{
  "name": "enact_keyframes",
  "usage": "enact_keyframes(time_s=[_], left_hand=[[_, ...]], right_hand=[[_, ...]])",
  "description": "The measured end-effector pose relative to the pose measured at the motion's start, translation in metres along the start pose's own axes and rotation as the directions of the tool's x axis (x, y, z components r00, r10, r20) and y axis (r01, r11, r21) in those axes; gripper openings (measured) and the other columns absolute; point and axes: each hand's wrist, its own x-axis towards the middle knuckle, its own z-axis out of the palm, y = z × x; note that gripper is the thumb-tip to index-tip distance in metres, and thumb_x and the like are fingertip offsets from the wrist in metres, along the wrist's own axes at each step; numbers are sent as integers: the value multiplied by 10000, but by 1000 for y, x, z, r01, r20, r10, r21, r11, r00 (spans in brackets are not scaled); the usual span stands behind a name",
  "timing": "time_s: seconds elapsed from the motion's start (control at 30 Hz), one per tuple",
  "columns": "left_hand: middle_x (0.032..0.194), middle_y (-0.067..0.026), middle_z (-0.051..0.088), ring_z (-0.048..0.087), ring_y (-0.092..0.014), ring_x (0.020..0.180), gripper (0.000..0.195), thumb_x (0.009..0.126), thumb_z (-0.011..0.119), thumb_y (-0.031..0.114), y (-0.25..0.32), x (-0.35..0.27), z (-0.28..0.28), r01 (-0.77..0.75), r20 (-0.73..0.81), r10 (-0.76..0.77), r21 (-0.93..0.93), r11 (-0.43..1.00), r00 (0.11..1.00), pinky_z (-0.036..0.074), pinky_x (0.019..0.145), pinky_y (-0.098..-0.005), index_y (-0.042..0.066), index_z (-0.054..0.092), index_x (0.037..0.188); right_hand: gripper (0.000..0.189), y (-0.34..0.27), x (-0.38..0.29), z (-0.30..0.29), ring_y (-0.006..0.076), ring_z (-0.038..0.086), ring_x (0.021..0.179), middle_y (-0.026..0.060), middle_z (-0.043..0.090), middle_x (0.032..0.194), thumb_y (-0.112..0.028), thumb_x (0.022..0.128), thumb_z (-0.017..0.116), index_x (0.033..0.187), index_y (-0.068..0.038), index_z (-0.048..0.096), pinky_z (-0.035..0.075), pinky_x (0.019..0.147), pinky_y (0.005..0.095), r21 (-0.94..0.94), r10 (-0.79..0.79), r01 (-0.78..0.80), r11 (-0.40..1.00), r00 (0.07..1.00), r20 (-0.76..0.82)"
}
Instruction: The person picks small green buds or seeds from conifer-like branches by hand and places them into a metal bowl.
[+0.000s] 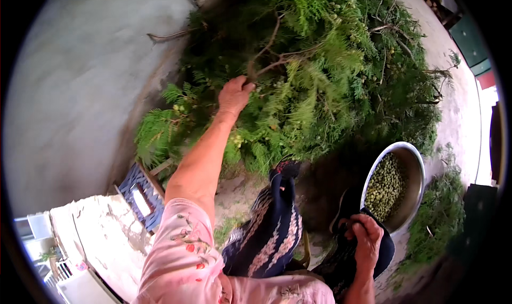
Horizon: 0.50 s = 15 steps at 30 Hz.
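Note:
My left hand (pixel 235 96) reaches out and grips the brown stem of a cut conifer branch (pixel 274 63), which forks just beyond my fingers. Its flat green sprays look blurred and lie over a large heap of evergreen cuttings (pixel 400 80), where small pale green cones show. Above my right knee, my right hand (pixel 365 234) has its fingers curled; whether anything small is inside them is hidden. Just past that hand stands a round metal basin (pixel 414 202), tilted in view, with many small green cones (pixel 382 188) inside.
Stripped-looking green sprigs (pixel 434 216) lie on the ground right of the basin. My knees in dark patterned trousers (pixel 268 240) are between me and the heap. A blue-patterned object (pixel 140 198) lies at left, near the concrete surface (pixel 88 84). A bare branch end (pixel 166 37) juts out over the concrete.

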Motion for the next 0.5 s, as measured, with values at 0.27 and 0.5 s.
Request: enact_keyframes(time_s=[0.27, 0.5], left_hand=[[807, -35, 577, 512, -129, 712, 281, 664, 576, -8, 27, -59, -32, 334, 450, -58, -564, 755, 891, 418, 637, -264, 3, 564, 945], [875, -72, 582, 531, -175, 863, 218, 726, 615, 31, 65, -79, -65, 244, 621, 57, -388, 889, 781, 434, 747, -310, 19, 562, 938]], right_hand=[[157, 9, -16, -9, 83, 479, 566, 17, 537, 641, -45, 794, 512, 910, 25, 592, 390, 536, 212, 4, -72, 72, 997, 997, -41], [178, 20, -34, -20, 72, 473, 567, 14, 547, 675, -101, 817, 528, 936, 16, 590, 386, 535, 208, 18, -170, 171, 985, 985, -39]])
